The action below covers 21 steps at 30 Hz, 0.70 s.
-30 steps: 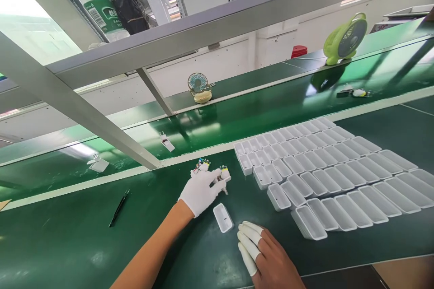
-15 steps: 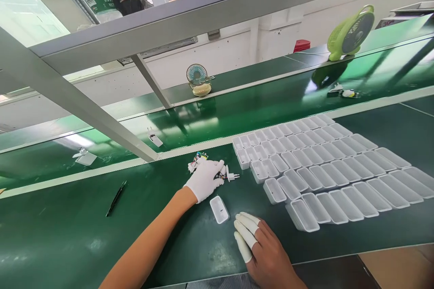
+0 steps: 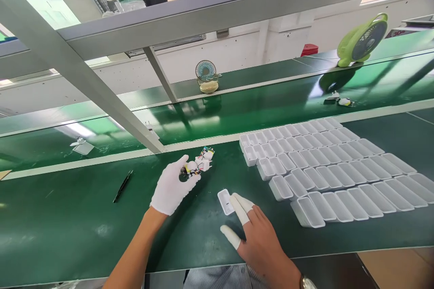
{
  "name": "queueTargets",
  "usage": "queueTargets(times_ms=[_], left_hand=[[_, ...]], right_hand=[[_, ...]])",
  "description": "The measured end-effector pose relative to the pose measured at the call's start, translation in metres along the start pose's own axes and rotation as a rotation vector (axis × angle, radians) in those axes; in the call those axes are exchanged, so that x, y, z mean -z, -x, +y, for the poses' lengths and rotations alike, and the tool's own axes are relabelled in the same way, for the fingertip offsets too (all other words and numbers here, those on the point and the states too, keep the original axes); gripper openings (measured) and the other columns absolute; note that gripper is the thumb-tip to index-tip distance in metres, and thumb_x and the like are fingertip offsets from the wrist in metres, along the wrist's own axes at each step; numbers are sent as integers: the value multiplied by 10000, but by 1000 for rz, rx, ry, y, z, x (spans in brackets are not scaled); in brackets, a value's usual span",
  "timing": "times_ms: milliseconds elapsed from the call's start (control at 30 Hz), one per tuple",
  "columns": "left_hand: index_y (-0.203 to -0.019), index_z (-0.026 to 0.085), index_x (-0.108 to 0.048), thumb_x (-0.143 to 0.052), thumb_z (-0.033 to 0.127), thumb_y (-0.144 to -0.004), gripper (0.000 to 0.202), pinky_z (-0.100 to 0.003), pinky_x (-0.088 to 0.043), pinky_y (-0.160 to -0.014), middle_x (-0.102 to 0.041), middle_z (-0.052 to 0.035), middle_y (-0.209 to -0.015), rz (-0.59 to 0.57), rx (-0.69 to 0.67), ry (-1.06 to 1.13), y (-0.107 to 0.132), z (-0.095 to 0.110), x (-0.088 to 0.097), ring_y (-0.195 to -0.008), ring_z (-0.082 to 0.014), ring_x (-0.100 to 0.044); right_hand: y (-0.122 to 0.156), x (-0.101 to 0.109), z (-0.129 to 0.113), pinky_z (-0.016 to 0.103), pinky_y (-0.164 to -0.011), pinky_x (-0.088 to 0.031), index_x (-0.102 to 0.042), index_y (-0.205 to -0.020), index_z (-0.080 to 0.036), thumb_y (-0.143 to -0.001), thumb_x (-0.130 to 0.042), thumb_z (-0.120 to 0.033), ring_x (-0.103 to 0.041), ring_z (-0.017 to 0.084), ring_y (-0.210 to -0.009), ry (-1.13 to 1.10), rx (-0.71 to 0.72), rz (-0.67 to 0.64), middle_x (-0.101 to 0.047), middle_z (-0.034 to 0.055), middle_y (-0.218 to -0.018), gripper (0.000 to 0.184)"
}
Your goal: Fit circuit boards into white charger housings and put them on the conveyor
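Observation:
My left hand (image 3: 174, 185), in a white glove, curls its thumb and fingers around a small circuit board (image 3: 191, 170) with white and yellow parts. Touching or overlapping it is a second circuit board (image 3: 206, 156) with green and white parts; where one ends is hard to make out. My right hand (image 3: 256, 230) wears white finger cots on its thumb and two fingers. Its fingers are spread, with the tips at the right edge of a small white plastic case (image 3: 224, 202) lying open side up. The thumb stays apart from the case.
Rows of white plastic cases (image 3: 318, 167) stand at right. A black pen-like tool (image 3: 122, 186) lies at left. Behind runs a green belt (image 3: 237, 119) carrying white plug parts (image 3: 345, 102). A metal frame post (image 3: 111, 108) slants across the left, below a shelf beam (image 3: 210, 16).
My left hand has moved left with a circuit board, bringing it beside the other one. My right hand has spread its fingers and reached the white case. The view has shifted slightly.

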<state>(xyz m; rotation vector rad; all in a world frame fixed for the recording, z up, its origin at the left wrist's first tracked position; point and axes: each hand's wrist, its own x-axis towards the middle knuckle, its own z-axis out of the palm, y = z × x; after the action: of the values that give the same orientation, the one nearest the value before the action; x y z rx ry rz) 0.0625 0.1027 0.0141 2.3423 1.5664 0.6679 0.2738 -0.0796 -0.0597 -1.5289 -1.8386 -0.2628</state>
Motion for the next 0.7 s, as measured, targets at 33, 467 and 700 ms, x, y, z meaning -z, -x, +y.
queueTargets(times_ms=[33,467,700], left_hand=[[-1457,241,-472,-682,480,-846,689,-381,-486,-969,-667,-63,-1201,-19,25,-23,6,-9,4,-1077,-248,-633],[-1189,211,-552,-584,420,-925,339,-381,-470,-834,-627,-104,-1181,-115,-2,-371,44,2,30,-1085,-295,-592],[-1466,207,-425,-554,757,-832,849,-602,-325,-1125,-447,-123,-1541,-493,-659,-140,86,91,-61,-1437,-440,-322]], right_hand=[[-3,-3,-1,537,-808,-626,-659,-944,-143,-946,-588,-297,-664,346,-1014,21,0,-1,-685,196,-1039,170],[4,32,27,454,-877,-604,-509,-1430,-116,-905,-669,-132,-653,322,-1166,4,-113,133,-666,188,-1265,548],[-4,42,15,485,-865,-605,-477,-1470,-135,-896,-688,-147,-638,356,-1200,-54,-120,179,-644,192,-1319,611]])
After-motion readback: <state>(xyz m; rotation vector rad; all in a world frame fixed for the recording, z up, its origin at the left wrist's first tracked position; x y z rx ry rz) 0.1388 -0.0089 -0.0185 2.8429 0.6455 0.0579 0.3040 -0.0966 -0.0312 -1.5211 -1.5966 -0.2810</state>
